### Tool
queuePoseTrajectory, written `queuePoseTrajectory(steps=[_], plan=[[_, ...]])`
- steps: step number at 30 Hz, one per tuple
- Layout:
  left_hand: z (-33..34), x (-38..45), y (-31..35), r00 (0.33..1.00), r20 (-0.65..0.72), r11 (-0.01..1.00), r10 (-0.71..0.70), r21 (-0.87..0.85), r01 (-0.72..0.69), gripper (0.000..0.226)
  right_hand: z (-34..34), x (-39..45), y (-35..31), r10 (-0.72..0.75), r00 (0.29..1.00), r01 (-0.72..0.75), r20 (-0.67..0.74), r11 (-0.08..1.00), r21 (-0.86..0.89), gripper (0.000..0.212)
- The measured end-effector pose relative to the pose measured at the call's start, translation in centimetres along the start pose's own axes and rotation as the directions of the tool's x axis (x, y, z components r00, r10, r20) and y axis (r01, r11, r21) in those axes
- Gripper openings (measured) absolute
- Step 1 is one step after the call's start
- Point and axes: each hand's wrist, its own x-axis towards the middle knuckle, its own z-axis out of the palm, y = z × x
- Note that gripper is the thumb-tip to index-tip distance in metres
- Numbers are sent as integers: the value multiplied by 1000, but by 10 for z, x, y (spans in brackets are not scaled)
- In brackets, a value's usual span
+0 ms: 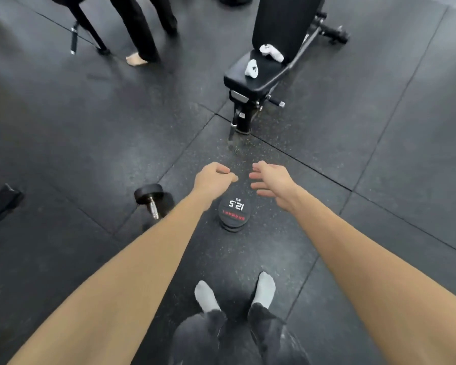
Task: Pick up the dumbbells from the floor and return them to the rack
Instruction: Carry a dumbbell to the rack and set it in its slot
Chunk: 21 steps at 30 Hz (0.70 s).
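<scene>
Below, both bare arms reached forward over the dark rubber floor (90, 122), and neither hand held anything. The left hand (213, 177) had its fingers curled in toward the palm, loosely closed on nothing, the thumb lying along the front of the knuckles. The right hand (271, 181) was spread, its fingers straight and slightly apart, pointing across toward the left hand with only a narrow gap between the two. Neither hand touched a weight. Beneath them stood one dumbbell (233, 213) on its end, its round black face turned up and marked 12.5 with a line of red lettering under the number; it sat on the floor just under the left wrist and between the two forearms. A second dumbbell (153, 200) lay on its side to the left, its black head and knurled metal handle showing, the far part of it hidden behind the left forearm. The person's feet in pale socks (265, 288) stood behind the upright dumbbell. Farther ahead stood a black weight bench (250, 77) with two white controllers (271, 52) resting on its seat. At the upper left were another person's legs in dark trousers (140, 27), with one bare foot on the floor.
</scene>
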Motion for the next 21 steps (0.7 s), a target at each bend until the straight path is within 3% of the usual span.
queuePoseTrajectory(steps=[8,16,18,21], plan=[[53,158,-92,975,5,974,-224,-23,224,19,30,164,73,202,979,-202,1,979,-33,26],[115,271,-161,965,-10,965,-264,8,264,25,66,289,163,263,959,-267,-104,963,-33,23],[132,286,-187,950,-31,950,-311,-33,310,27,78,311,195,266,954,-280,-140,955,-94,36],[159,306,-228,907,-61,908,-418,-56,415,49,83,337,244,332,920,-365,-207,919,-149,100]])
